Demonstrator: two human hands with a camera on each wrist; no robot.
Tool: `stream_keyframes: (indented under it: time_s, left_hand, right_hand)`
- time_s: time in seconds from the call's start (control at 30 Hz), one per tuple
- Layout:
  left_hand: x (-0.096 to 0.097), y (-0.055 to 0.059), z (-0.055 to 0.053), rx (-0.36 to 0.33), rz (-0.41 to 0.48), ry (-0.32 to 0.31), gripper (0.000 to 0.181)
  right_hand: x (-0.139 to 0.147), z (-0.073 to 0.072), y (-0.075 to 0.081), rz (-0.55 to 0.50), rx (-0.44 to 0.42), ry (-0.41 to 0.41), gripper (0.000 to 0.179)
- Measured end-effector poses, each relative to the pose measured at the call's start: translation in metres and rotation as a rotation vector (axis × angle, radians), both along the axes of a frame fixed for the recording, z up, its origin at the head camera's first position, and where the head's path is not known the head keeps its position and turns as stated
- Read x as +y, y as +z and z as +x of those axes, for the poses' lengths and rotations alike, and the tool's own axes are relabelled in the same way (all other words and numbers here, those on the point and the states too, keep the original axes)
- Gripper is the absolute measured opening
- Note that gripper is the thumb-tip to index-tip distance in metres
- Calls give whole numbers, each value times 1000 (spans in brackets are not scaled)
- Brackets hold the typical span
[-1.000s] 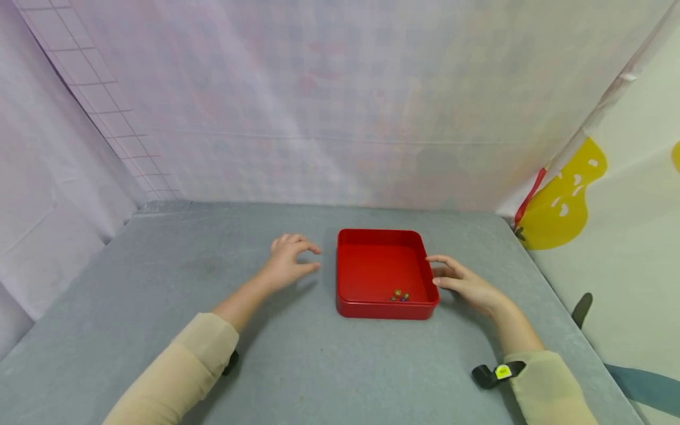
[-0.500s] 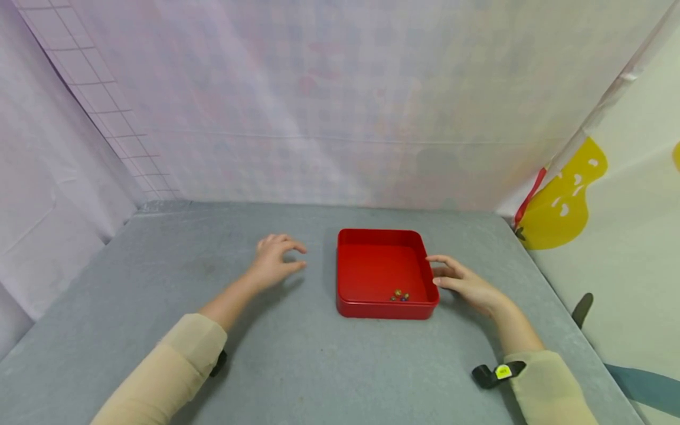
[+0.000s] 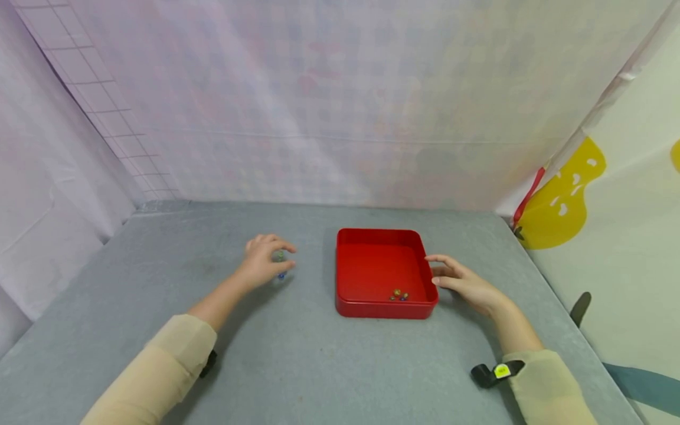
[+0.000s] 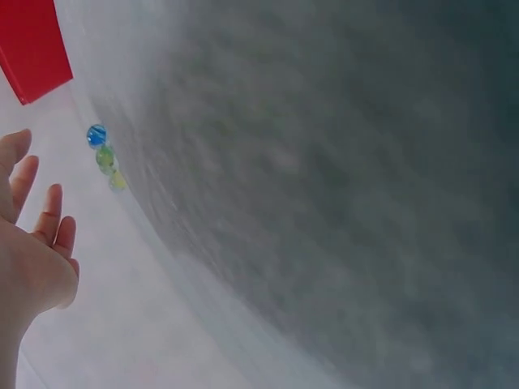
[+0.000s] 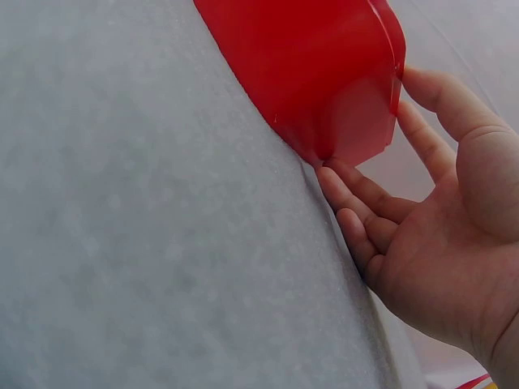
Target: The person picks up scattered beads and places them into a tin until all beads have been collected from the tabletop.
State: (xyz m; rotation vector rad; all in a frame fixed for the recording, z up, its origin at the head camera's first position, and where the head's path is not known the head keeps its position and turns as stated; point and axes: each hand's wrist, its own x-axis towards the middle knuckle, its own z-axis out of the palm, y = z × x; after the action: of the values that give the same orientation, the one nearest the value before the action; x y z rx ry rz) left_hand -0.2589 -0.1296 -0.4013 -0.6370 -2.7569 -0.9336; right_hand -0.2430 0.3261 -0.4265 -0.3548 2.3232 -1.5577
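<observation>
My left hand (image 3: 264, 261) hovers over the grey table, left of the red box (image 3: 379, 265), fingers loosely bent and holding nothing. By its fingertips a blue marble (image 3: 281, 275) and a green marble (image 3: 280, 255) show. In the left wrist view a blue marble (image 4: 96, 135), a green marble (image 4: 105, 156) and a yellowish marble (image 4: 117, 180) line up, apart from the hand (image 4: 36, 267). My right hand (image 3: 467, 285) touches the box's right wall; in the right wrist view its extended fingertips (image 5: 328, 174) meet the box (image 5: 324, 73) low on its side.
Several small marbles (image 3: 398, 295) lie inside the box near its front right corner. The grey tabletop (image 3: 329, 366) stretches around it. A pale patterned cloth (image 3: 319, 118) hangs behind, and a white sheet with yellow prints (image 3: 632, 248) hangs at the right.
My left hand has moved left, away from the box, and marbles now show by its fingertips that were not visible before. The right hand and the box have stayed put.
</observation>
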Motion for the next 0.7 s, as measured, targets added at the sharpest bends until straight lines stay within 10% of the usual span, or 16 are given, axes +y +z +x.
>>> stream_keyframes:
  time_s: [0.7]
  left_hand:
    - [-28, -1, -11, -17, -50, 76, 28]
  right_hand:
    - [0, -1, -1, 21, 4, 3, 57]
